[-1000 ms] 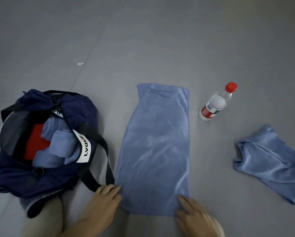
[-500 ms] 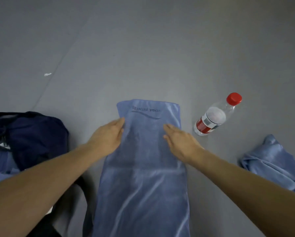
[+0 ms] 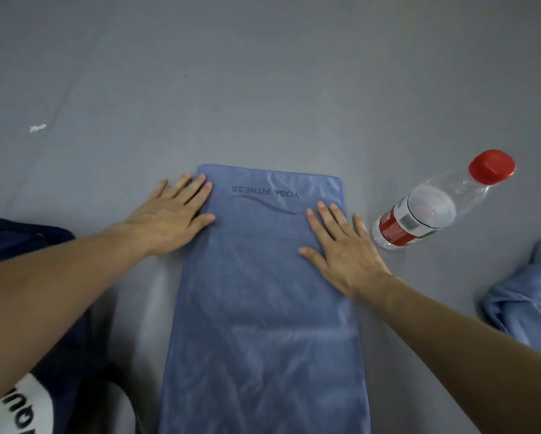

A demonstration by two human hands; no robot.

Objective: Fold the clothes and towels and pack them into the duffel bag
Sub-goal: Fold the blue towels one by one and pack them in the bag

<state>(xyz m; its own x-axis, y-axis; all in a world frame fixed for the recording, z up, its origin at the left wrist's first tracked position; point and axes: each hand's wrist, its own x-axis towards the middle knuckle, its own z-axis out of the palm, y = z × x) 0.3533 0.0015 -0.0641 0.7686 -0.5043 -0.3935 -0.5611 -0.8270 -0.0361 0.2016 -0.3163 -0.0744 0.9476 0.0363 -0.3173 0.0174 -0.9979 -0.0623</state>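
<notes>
Both hands have slid up the blue yoga towel (image 3: 262, 308) at frame centre: left hand (image 3: 165, 217) flat, fingers straight, on its left edge, right hand (image 3: 341, 249) likewise on its right edge.

Indoors, on a plain grey floor (image 3: 262, 89): the smooth covering runs in wide sheets that meet at a faint seam (image 3: 59, 104), and a small white scrap (image 3: 38, 128) lies on it. A blue towel (image 3: 262, 308) printed "YOGA FITNESS", a plastic water bottle (image 3: 419, 214) and a navy duffel bag (image 3: 28, 236) lie straight on the floor, which suggests a gym or exercise studio, though nothing confirms it.
</notes>
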